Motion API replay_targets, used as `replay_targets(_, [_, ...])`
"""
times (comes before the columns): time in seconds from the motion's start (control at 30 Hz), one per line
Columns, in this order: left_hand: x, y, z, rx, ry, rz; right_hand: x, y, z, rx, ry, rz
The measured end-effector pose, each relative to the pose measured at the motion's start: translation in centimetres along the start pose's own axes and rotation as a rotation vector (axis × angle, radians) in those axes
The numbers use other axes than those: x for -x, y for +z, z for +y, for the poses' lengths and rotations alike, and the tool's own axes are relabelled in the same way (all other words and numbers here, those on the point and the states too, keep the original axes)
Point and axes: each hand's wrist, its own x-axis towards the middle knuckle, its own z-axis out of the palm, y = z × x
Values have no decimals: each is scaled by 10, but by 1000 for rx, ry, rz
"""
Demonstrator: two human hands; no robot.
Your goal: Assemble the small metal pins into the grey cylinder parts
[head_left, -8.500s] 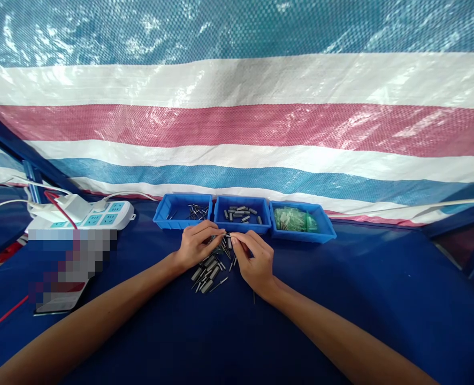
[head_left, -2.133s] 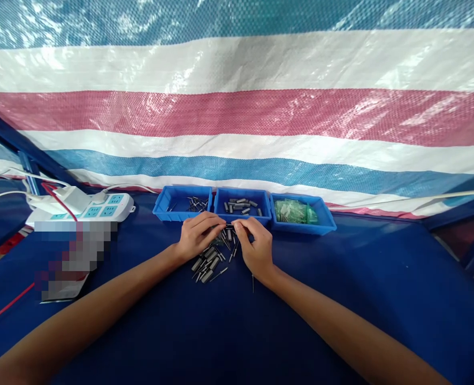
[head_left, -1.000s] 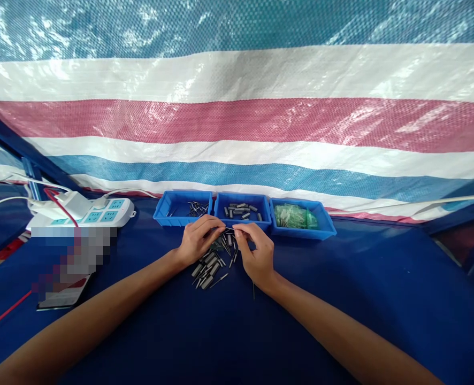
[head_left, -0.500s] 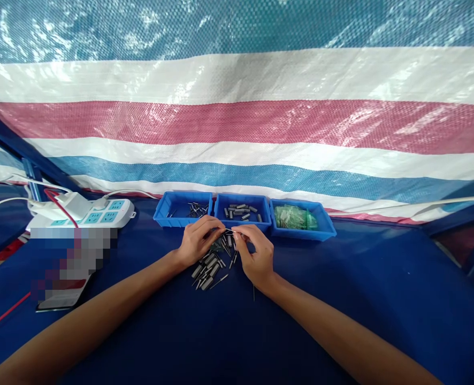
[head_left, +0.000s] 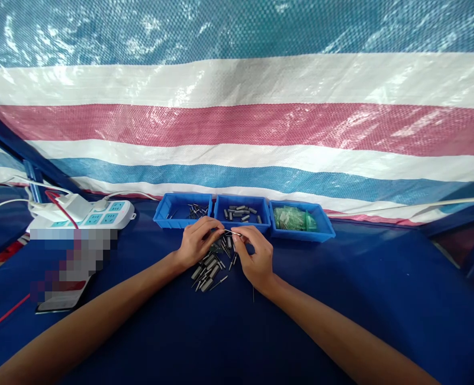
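Between my two hands runs a thin metal rod, pinched from both sides at about the height of the middle bin's front edge. My left hand closes thumb and fingertips on its left end. At the other end, my right hand grips it with the fingers curled. Below them on the blue table lies a loose pile of grey cylindrical pieces and slim metal shafts, partly covered by the left hand. One thin rod lies alone under the right wrist.
Three blue bins stand in a row: the left bin with thin rods, the middle bin with short grey cylinders, the right bin with green plastic packets. At left are a white power strip with cables and a phone-like device.
Both hands stay nearly in place, still pinching the rod; a little more of it shows between the fingertips. The pile and bins look unchanged.
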Motion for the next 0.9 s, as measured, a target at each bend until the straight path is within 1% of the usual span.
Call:
replay_targets(0.2, [0,0,0,2,-9,-6,0,-1,0,7,2,-4])
replay_targets(0.43, [0,0,-1,16,34,-23,-1,0,-1,7,28,15])
replay_targets(0.7, [-1,-1,0,13,39,-46,-2,0,1,12,107,21])
replay_targets(0.9, [0,-1,-1,8,29,-49,-2,1,0,17,42,21])
